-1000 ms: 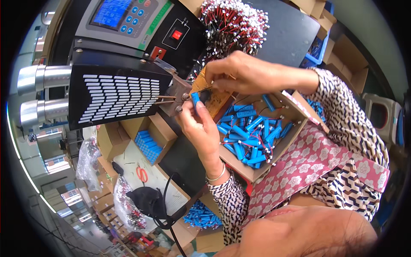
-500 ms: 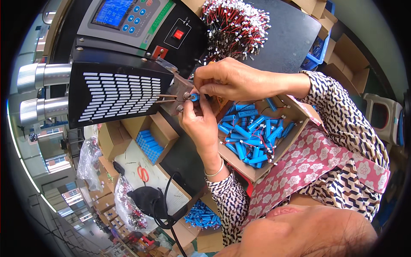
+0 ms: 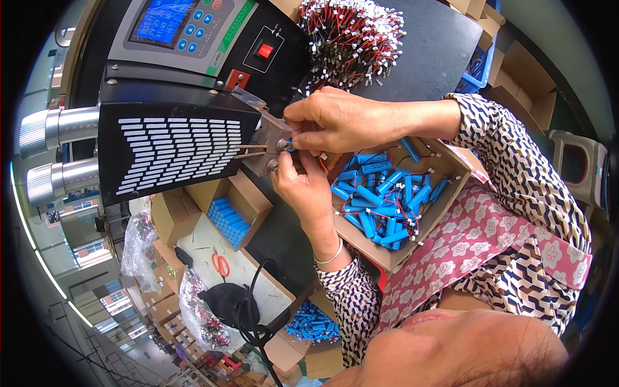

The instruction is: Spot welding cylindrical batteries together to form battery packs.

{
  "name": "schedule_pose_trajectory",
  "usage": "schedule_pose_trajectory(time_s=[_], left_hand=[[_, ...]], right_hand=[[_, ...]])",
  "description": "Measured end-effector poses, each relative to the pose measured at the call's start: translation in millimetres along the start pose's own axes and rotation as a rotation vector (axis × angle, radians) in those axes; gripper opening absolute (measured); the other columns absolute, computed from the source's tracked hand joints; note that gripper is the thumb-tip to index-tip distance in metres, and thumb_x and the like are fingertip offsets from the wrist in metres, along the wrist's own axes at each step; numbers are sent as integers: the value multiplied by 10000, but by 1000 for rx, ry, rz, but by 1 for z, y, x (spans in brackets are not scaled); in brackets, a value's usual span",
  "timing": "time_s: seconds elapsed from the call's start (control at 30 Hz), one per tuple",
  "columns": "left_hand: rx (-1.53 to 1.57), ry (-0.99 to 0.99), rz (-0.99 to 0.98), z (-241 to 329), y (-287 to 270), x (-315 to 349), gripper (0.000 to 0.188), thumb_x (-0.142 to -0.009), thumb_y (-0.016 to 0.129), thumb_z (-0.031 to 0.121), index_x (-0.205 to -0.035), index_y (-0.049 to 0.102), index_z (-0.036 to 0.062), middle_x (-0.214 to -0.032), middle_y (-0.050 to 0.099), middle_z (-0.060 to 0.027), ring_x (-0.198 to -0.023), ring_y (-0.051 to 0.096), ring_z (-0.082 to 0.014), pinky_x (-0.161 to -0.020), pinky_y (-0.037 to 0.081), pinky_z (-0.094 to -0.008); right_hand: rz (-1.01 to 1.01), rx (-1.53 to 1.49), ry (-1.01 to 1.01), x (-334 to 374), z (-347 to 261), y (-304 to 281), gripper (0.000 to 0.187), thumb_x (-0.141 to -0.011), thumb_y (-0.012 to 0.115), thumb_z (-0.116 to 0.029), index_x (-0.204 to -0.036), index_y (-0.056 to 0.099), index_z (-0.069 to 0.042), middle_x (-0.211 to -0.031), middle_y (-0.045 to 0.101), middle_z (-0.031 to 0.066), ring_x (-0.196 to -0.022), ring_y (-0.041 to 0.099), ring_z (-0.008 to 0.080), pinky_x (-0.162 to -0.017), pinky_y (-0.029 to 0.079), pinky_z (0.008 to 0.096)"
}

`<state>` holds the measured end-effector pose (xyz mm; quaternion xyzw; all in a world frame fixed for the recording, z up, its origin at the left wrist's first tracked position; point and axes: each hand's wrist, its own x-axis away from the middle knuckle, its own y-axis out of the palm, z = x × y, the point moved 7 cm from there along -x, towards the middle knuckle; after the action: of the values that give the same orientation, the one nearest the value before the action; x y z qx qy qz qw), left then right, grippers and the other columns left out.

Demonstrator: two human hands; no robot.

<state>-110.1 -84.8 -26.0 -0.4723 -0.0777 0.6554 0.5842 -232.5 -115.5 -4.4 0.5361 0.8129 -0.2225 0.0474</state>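
Note:
At the tips of two copper-coloured rods [image 3: 250,151] on a black spot welding machine [image 3: 180,145], my hands meet around a small blue battery cell [image 3: 289,146]. My right hand [image 3: 348,120] comes from the right, thumb and fingers pinched at the cell's upper side. From below, my left hand [image 3: 306,197] closes its fingertips on the lower side. The fingers cover most of the cell. Next to them is a worn metal plate [image 3: 263,137]. Beneath my right wrist, a cardboard box [image 3: 387,259] holds many loose blue cells with red and black leads.
Wire leads with white connectors [image 3: 351,39] lie heaped on the dark table [image 3: 432,45]. A box of blue cells in rows [image 3: 227,222] stands lower left, near orange scissors [image 3: 220,264] and a black pouch [image 3: 229,303]. More blue cells [image 3: 314,321] fill another box.
The view has shifted slightly, so the machine sits a little lower and further left. My right thumb now covers more of the cell; both hands stay at the rods.

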Motion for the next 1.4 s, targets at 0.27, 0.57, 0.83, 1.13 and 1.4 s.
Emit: schedule_pose_trajectory(time_s=[0.27,0.57,0.83,1.13,1.4], left_hand=[[-44,5,14,3,2,3,130,-848,588,7,-946,563,-75,-823,528,-145,-674,566,-214,-600,453,-342],[-78,-33,-6,6,-1,-1,183,-827,600,41,-980,596,-59,-898,591,-207,-855,560,-360,-758,447,-412],[-130,-37,-9,15,-6,5,148,-872,571,46,-983,584,-51,-965,574,-182,-893,573,-352,-769,460,-400],[122,-28,-576,47,-37,74,539,-729,728,81,-1232,533,63,-1198,513,-171,-1093,528,-333,-898,460,-372],[52,-306,-384,-43,-88,52,118,-789,648,-11,-907,656,-17,-943,610,-88,-738,594,-126,-659,499,-262]], right_hand=[[69,28,-53,5,-3,-4,179,-810,625,-142,-789,576,29,-694,628,171,-680,632,346,-607,479,397],[-16,23,-101,6,-8,-3,207,-800,632,-137,-890,601,47,-701,620,172,-685,622,351,-622,495,411],[100,347,-338,40,-5,-3,150,-870,577,-131,-846,529,9,-610,551,140,-545,588,295,-515,484,380],[368,-91,201,91,67,-76,183,-944,530,-173,-853,565,-17,-639,502,-9,-591,471,64,-538,388,212],[353,731,-38,132,89,-77,70,-875,522,-43,-938,544,-24,-790,573,159,-715,582,339,-618,466,375]])
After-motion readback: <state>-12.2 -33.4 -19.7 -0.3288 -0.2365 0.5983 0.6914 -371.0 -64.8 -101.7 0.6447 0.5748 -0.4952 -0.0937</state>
